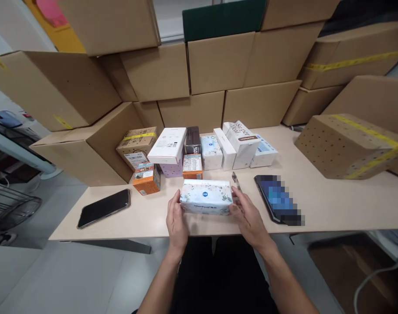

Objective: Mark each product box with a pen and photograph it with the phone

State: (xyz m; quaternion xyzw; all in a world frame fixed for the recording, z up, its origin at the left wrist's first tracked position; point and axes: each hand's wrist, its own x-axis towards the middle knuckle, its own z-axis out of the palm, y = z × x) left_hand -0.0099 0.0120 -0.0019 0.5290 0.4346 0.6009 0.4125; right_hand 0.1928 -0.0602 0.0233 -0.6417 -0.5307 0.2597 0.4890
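Note:
Between my two hands is a pale blue tissue pack with a leaf print and a small blue logo on top. My left hand presses on its left end, and my right hand grips the right end. The pack is level, close to the table's front edge; I cannot tell whether it touches the tabletop. A pen lies just beyond my right hand. Behind the pack stands a small orange box.
Several boxes line the table, among them a white box and a Super Meal box. A black phone lies left, a device with a blurred screen right. Cardboard cartons wall the back; a dotted carton stands right.

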